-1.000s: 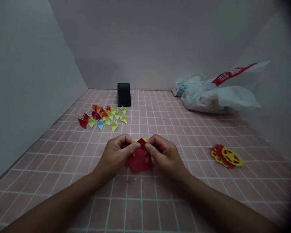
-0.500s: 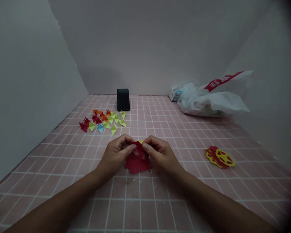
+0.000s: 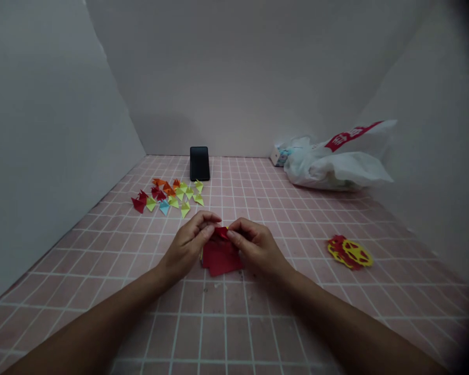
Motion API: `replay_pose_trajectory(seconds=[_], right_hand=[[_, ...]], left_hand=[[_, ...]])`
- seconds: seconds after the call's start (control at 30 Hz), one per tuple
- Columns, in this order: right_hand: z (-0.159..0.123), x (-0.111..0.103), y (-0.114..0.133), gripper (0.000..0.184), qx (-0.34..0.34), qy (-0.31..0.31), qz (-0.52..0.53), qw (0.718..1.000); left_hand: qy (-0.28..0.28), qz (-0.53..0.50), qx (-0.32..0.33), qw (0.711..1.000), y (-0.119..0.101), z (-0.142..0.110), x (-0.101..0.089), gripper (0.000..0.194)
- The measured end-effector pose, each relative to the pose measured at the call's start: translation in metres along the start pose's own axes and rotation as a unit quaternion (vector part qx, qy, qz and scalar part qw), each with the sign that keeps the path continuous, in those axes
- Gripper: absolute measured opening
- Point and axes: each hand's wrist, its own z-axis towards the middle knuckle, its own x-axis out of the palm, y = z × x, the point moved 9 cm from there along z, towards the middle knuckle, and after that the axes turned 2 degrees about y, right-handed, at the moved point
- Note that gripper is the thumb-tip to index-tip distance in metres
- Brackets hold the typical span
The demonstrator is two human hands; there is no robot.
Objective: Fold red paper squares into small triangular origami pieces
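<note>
Between my hands is a small folded piece of red paper, held just over a stack of square paper with a red sheet on top and a yellow edge showing. My right hand pinches the folded paper's right side between thumb and forefinger. At its left end, my left hand curls with thumb and fingertips at the paper; the fingers partly hide the grip. Beyond my left hand stands a group of small folded paper cranes in red, orange, yellow and one light blue.
A black phone leans at the back. A white plastic bag with red print lies at back right beside a small patterned box. Red and yellow paper cutouts lie to the right. Walls enclose the pink tiled surface.
The red paper's raised point has folded down toward me. My left fingers have loosened and shifted slightly left, while the right hand keeps its pinch. The whole view has shifted slightly.
</note>
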Motion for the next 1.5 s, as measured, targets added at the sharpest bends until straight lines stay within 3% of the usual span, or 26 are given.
replay_pose_trajectory(seconds=[0.27,0.7,0.8,1.1,1.5], right_hand=[[-0.001,0.000,-0.003,0.016,0.021,0.001,0.004,1.000],[0.002,0.001,0.000,0.011,-0.001,0.011,-0.034,0.999],[0.002,0.001,0.002,0.003,-0.013,0.007,-0.032,0.999],[-0.002,0.001,0.010,0.008,-0.054,-0.014,-0.027,0.998],[-0.005,0.004,0.028,0.015,-0.144,0.015,-0.133,0.980]], left_hand=[[0.010,-0.018,-0.016,1.000,-0.002,-0.002,0.003,0.020],[-0.043,-0.054,-0.067,0.995,0.008,-0.001,-0.001,0.026],[-0.039,-0.040,-0.064,0.996,0.006,-0.001,0.002,0.026],[-0.040,-0.072,-0.088,0.993,0.006,-0.005,0.002,0.031],[-0.047,-0.101,-0.113,0.987,0.012,-0.005,0.000,0.027]])
